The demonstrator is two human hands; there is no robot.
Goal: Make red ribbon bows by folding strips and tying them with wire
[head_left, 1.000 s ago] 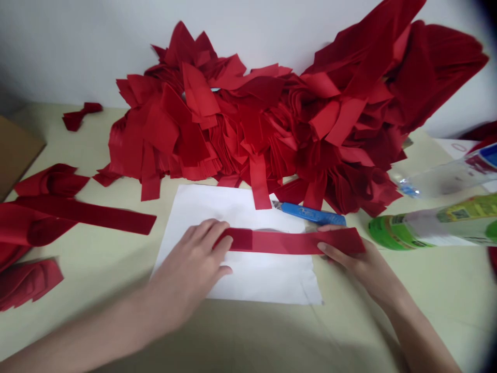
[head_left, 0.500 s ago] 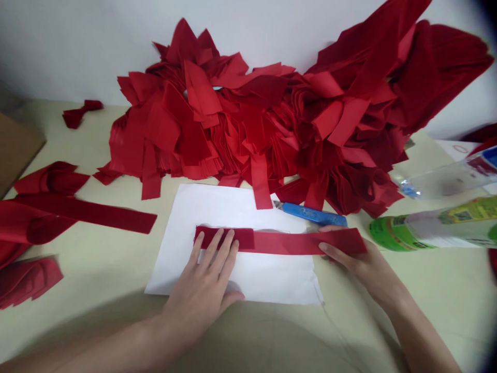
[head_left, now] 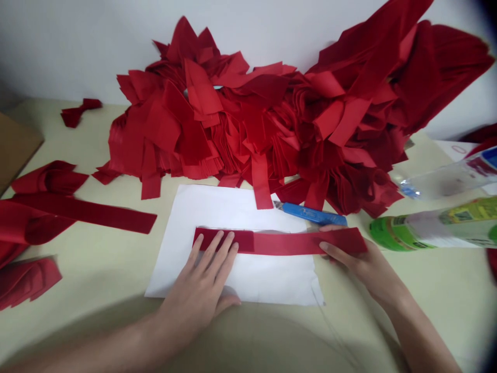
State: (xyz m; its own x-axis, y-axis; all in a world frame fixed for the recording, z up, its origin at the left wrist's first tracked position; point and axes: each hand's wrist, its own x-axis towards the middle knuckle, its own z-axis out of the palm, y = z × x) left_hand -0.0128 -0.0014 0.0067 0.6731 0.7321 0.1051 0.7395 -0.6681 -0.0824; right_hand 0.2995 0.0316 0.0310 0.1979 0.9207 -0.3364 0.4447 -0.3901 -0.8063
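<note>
A red ribbon strip (head_left: 283,242) stretches across a white paper sheet (head_left: 186,207), with a darker folded-over part at its left end. My left hand (head_left: 205,277) lies flat with fingers spread, its fingertips pressing that darker part against the paper. At the other end, my right hand (head_left: 355,259) pinches the strip between thumb and fingers, just past the paper's right side. A thin drawn line on the paper shows along the strip's upper edge. Just above my right hand rests a blue cutter (head_left: 310,213), its tip over the paper.
A big heap of red strips (head_left: 248,124) stands against the wall. More strips (head_left: 81,210) lie at the left, near a brown cardboard box (head_left: 17,150). Two bottles lie at the right: a green-labelled bottle (head_left: 404,232) and a clear bottle (head_left: 442,178).
Almost nothing differs. My left hand has shifted very slightly left, its fingers still on the strip; my right hand keeps its pinch in the same place.
</note>
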